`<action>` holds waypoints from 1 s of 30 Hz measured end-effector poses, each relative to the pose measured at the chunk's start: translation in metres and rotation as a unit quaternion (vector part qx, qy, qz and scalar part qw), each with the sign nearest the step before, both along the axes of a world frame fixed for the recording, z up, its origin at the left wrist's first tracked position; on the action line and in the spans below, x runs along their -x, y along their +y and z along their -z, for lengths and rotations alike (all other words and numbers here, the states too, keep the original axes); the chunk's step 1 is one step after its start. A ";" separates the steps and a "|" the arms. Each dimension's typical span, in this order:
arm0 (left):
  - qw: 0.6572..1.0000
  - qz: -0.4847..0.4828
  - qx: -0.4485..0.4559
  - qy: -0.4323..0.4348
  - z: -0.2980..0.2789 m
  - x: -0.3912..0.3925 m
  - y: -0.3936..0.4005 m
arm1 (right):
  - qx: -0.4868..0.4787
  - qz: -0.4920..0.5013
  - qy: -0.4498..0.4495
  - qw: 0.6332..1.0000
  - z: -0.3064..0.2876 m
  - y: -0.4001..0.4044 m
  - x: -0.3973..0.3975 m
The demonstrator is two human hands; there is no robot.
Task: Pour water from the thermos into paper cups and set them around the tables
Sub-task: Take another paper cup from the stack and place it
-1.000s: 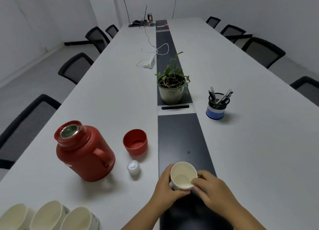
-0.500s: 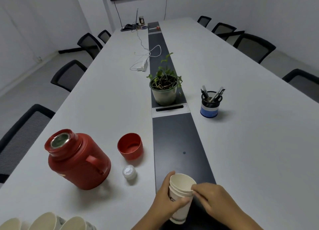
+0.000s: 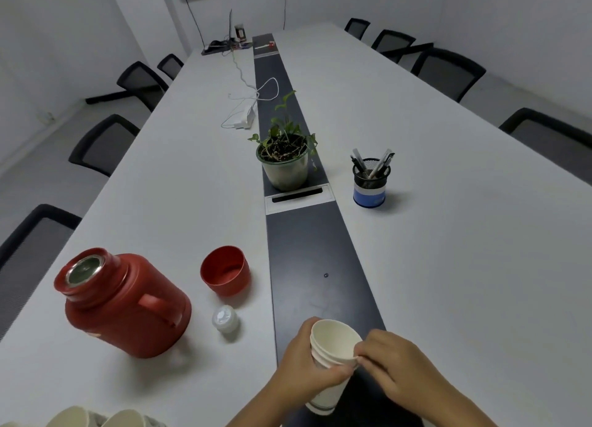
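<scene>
- Two hands meet over the table's (image 3: 448,250) dark centre strip, head view: left hand (image 3: 304,366) wraps a nested cup stack (image 3: 333,356), right hand (image 3: 389,359) pinches the top rim.
- Stack's count unclear; its base is partly hidden.
- Thermos (image 3: 125,301) stands uncapped at left, lid (image 3: 226,269) and stopper (image 3: 225,318) beside it.
- More cups (image 3: 105,418) are cropped at the lower edge.

A: How's the light?
B: Soft, even and cool, from overhead; the bench (image 3: 448,234) looks greyish, with no hard glare.
A: Shadows?
B: Faint, short ones beside the thermos (image 3: 125,301) and pen holder (image 3: 370,183).
A: Sharpness?
B: Slightly soft throughout, with wide-angle bending at the edges; the chairs (image 3: 105,145) lean outward.
</scene>
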State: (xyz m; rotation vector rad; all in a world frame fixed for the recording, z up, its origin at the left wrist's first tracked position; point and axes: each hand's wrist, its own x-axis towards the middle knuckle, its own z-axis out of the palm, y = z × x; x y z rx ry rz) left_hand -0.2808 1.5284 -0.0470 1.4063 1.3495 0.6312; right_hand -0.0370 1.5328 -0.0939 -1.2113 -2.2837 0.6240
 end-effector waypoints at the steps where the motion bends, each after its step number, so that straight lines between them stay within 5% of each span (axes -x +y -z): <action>1: 1.000 0.007 -0.001 0.002 -0.002 0.001 0.000 | -0.010 0.001 0.004 1.000 -0.002 -0.004 0.002; 12: 0.998 0.002 0.067 0.016 -0.001 -0.006 -0.013 | -0.019 0.003 0.026 0.999 -0.020 -0.034 0.002; 22: 0.998 0.010 0.042 0.035 0.006 -0.017 -0.010 | -0.025 0.158 0.130 0.978 -0.039 -0.026 -0.004; 26: 1.000 -0.008 -0.009 0.010 0.002 -0.021 -0.005 | 0.097 0.199 0.253 0.942 -0.034 -0.022 -0.015; 30: 0.994 -0.100 -0.047 -0.001 0.005 -0.024 0.018 | 0.069 0.267 0.364 0.889 -0.017 -0.025 -0.036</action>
